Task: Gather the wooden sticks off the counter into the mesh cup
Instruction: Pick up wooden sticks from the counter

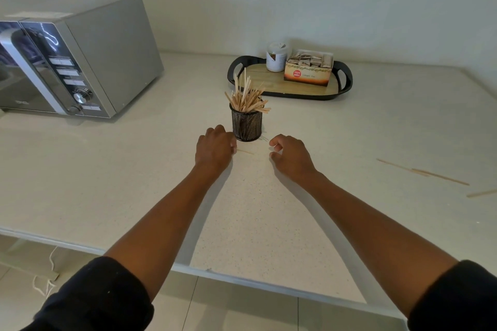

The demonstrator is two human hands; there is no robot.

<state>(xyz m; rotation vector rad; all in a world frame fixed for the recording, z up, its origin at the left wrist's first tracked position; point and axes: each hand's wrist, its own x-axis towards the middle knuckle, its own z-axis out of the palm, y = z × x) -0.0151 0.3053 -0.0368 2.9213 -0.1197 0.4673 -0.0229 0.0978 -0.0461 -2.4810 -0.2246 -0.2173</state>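
A black mesh cup (247, 126) stands mid-counter, packed with several wooden sticks (246, 98) fanning out of its top. My left hand (215, 146) is just left of the cup's base, fingers curled, its fingertips pinching the end of one thin stick (245, 152) that lies on the counter in front of the cup. My right hand (290, 154) hovers right of the cup with loosely curled fingers and holds nothing. Three loose sticks (441, 177) lie far right on the counter, one of them (481, 193) at the frame edge.
A silver microwave (80, 59) fills the back left. Behind the cup sits a black-rimmed tray (345, 80) carrying a tea-bag box (309, 72) and a white jar (275, 58). The counter's front edge (242, 279) runs under my forearms, and a wall closes the back.
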